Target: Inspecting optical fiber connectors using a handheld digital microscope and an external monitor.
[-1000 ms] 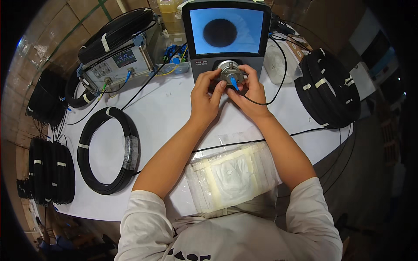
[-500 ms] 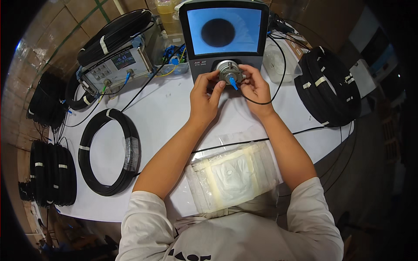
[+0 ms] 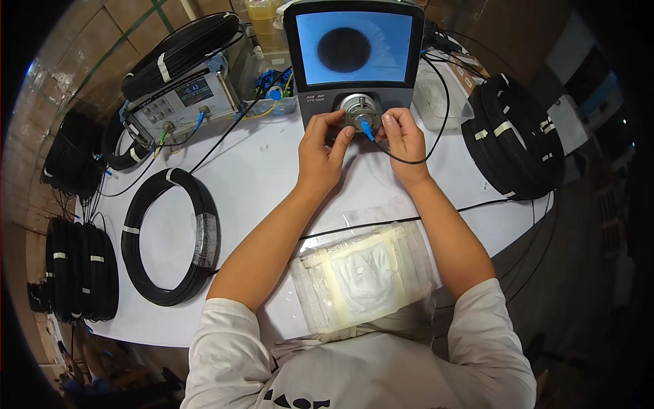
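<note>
Across the whole lower view spreads a white table [image 3: 272,184], set on a floor of brown tiles [image 3: 61,54] that shows at the upper left. At the table's far edge stands an inspection unit with a blue screen [image 3: 354,46] showing a dark round spot, and left of it a grey meter box [image 3: 180,102] with a coil of black cable on top. A large black cable coil [image 3: 170,238] lies flat on the table at the left; more dark bundles [image 3: 78,269] hang off the left edge, and another thick coil [image 3: 514,136] sits at the right. A padded, plastic-wrapped white bundle [image 3: 364,276] lies nearest the person, between the forearms.

Below the screen is a round metal port [image 3: 359,109]. The left hand [image 3: 321,153] has its fingertips pinched narrowly at the port's left rim. The right hand [image 3: 403,136] pinches close beside a small blue connector [image 3: 366,128], which sticks out of the port, with a thin black fibre [image 3: 409,162] looping away from it.
</note>
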`<state>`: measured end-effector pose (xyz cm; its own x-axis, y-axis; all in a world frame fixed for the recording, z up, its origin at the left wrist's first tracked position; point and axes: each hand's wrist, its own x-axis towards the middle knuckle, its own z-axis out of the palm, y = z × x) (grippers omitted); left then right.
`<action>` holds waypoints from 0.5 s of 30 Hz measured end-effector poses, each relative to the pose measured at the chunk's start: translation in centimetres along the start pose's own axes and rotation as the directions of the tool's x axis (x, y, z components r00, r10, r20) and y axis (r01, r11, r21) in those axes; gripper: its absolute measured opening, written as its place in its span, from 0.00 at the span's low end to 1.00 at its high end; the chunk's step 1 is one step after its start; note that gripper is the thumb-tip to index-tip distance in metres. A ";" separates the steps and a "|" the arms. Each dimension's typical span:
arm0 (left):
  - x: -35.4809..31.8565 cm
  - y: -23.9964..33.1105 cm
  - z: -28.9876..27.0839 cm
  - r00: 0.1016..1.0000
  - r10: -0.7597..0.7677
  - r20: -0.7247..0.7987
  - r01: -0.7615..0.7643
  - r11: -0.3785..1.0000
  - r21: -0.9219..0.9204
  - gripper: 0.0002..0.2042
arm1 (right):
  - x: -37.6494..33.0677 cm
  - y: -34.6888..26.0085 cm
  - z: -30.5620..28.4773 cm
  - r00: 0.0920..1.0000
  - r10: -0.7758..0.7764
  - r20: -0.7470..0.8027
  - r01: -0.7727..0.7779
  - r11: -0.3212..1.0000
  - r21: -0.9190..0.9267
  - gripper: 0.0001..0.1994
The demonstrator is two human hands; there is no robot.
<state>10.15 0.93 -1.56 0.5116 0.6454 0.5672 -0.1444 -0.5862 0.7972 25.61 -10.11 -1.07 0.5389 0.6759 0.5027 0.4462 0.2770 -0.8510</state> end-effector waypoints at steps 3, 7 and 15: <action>0.0 0.1 0.2 1.000 -0.030 0.004 0.030 0.998 -0.052 0.17 | 0.0 -0.2 -0.1 1.000 -0.019 -0.003 0.019 0.999 -0.032 0.12; 0.0 0.5 0.3 1.000 -0.002 -0.031 0.001 0.999 -0.039 0.16 | 0.0 0.1 0.0 1.000 -0.022 -0.002 0.022 1.000 -0.018 0.12; 0.0 0.2 0.2 1.000 -0.021 -0.016 0.020 0.997 -0.069 0.16 | 0.0 0.4 0.1 0.998 -0.058 -0.035 0.058 0.998 0.013 0.11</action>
<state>10.31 0.71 -1.44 0.5012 0.6653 0.5533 -0.1921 -0.5379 0.8208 25.73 -9.86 -1.45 0.5367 0.6346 0.5561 0.4676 0.3248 -0.8221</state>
